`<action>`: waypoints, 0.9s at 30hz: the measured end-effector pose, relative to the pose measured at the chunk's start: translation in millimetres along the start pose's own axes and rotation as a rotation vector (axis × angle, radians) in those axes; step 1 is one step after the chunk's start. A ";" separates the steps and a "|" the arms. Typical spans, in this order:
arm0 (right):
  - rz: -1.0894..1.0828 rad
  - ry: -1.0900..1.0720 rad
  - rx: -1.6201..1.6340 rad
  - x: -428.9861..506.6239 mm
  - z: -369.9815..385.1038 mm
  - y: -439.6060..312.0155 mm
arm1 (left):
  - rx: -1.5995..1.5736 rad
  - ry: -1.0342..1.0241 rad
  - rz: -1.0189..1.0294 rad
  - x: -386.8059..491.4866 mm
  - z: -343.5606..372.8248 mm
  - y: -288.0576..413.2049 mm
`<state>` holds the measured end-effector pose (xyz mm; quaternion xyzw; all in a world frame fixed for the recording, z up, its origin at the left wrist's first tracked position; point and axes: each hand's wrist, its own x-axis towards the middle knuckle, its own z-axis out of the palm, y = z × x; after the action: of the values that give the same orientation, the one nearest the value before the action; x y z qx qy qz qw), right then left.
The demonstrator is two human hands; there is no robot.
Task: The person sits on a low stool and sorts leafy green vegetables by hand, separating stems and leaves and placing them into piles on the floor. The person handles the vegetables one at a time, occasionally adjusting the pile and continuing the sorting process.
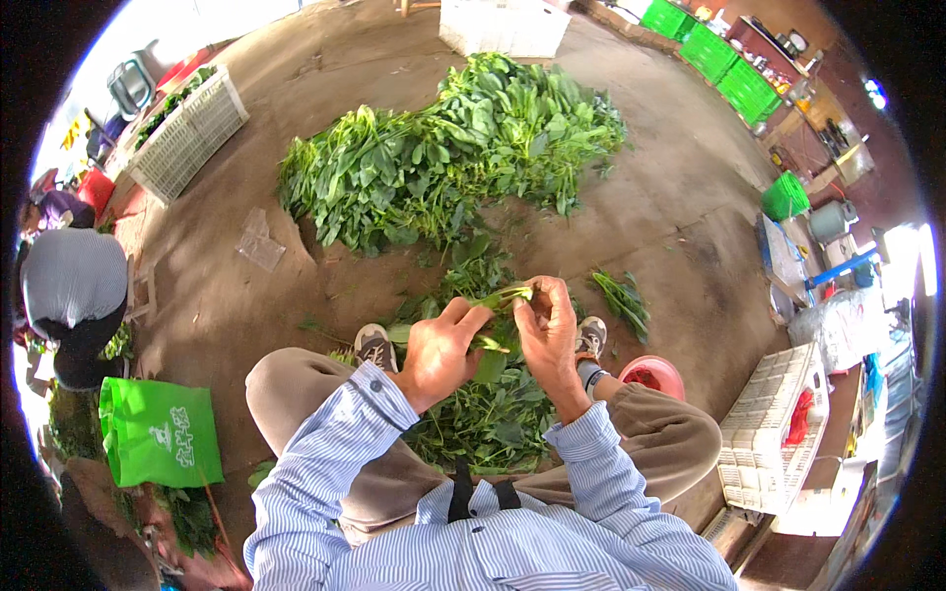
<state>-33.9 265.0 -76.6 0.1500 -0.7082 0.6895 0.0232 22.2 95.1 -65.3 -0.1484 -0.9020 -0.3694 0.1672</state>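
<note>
My left hand (441, 360) is closed around leafy green stems, with a cut or broken stem end (488, 343) sticking out toward the right. Thumb and fingertips of my right hand (548, 332) pinch the pale ends of the stems (522, 293) that run across from my left hand. Both hands are raised above loose leafy greens (491, 421) strewn on the floor between my legs. A small neat bunch of greens (622, 304) lies beyond my right shoe. Farther ahead spreads a large heap of leafy greens (458, 148).
A pink basin (676, 373) with red items sits beside my right foot. White plastic crates stand ahead (502, 28), at left (194, 140) and at right (761, 443). A green bag (159, 432) and a bent-over person (74, 273) are at left. A clear plastic bag (260, 240) lies flat.
</note>
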 end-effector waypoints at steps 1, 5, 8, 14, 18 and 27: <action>-0.041 0.041 0.020 1.6 -3.3 -0.3 | 0.017 -0.023 0.010 -3.0 -0.5 0.4; -0.057 0.194 0.307 16.5 -32.2 -6.9 | 0.012 -0.102 0.105 -15.3 0.6 0.7; -0.039 0.166 0.025 21.5 -52.3 -17.3 | 0.165 -0.644 0.096 -19.9 3.6 5.0; 0.149 0.022 0.046 -1.1 -27.6 -31.4 | -0.113 0.015 0.058 5.7 7.1 4.8; 0.147 0.029 0.256 -14.8 -7.2 -27.1 | -0.450 -0.137 -0.151 5.4 12.6 5.5; 0.145 0.053 -0.577 17.7 -76.2 3.2 | -0.628 -0.362 -0.414 5.7 -0.9 -5.8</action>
<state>-64.8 336.8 -71.8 0.0680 -0.8829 0.4633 0.0340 15.0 91.3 -65.9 -0.0704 -0.7712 -0.6201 -0.1251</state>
